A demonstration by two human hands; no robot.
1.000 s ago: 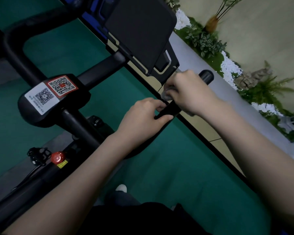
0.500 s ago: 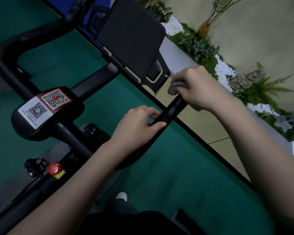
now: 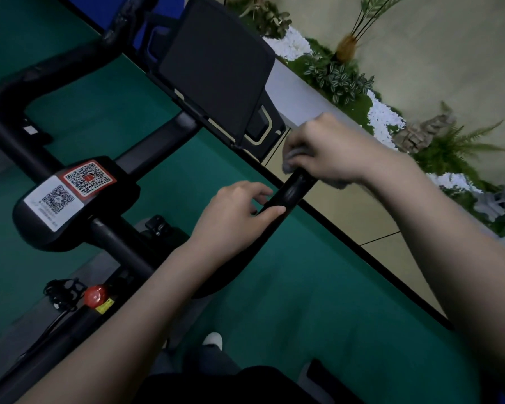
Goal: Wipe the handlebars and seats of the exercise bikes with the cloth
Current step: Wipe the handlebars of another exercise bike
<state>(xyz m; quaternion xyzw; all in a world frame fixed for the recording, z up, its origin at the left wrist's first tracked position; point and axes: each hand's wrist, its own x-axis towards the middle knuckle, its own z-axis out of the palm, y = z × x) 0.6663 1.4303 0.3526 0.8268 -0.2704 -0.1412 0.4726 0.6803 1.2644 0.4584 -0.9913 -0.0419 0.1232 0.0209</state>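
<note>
The cloth (image 3: 294,159), likely soft and light, is bunched in the right hand (image 3: 331,150) round the end of the stiff bar (image 3: 289,193). The bar is gripped lower by the left hand (image 3: 233,218).

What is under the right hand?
A grey cloth bunched in the right hand, held over the end of the handlebar. Hand and cloth cover the bar's tip, so it cannot be seen.
</note>
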